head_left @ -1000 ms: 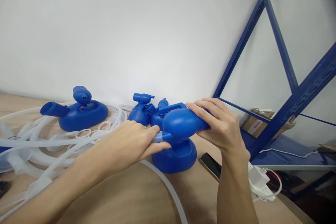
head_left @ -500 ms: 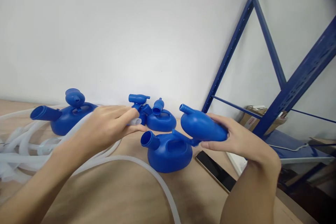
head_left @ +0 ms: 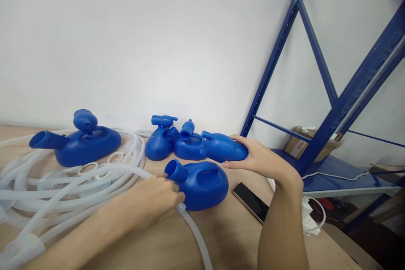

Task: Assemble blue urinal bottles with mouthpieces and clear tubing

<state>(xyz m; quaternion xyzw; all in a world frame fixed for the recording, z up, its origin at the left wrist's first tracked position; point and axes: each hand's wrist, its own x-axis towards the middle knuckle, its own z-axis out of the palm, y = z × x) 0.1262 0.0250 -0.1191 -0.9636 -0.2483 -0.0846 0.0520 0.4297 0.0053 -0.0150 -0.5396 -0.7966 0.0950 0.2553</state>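
My left hand (head_left: 161, 198) is closed round a translucent white tube (head_left: 198, 236), beside the neck of a blue jug (head_left: 207, 185) on the table. A blue bulb-shaped piece (head_left: 223, 147) with a short spout pointing left is gripped by my right hand (head_left: 247, 154), above and behind that jug. At the back stand two more blue jugs (head_left: 159, 143) (head_left: 190, 147), each with a small blue piece on top. Another blue jug (head_left: 88, 147) with a small blue piece stands at the left.
Coiled translucent tubing (head_left: 63, 194) and white rings (head_left: 88, 168) cover the left of the table. A phone (head_left: 251, 202) lies at the right, near a white power strip (head_left: 310, 217). Beyond stands a blue metal rack (head_left: 322, 147) with a cardboard box (head_left: 299, 143).
My left hand has moved down and right onto the tube. My right hand has shifted left with the blue bulb-shaped piece. The tubing and rings on the left are more visible.
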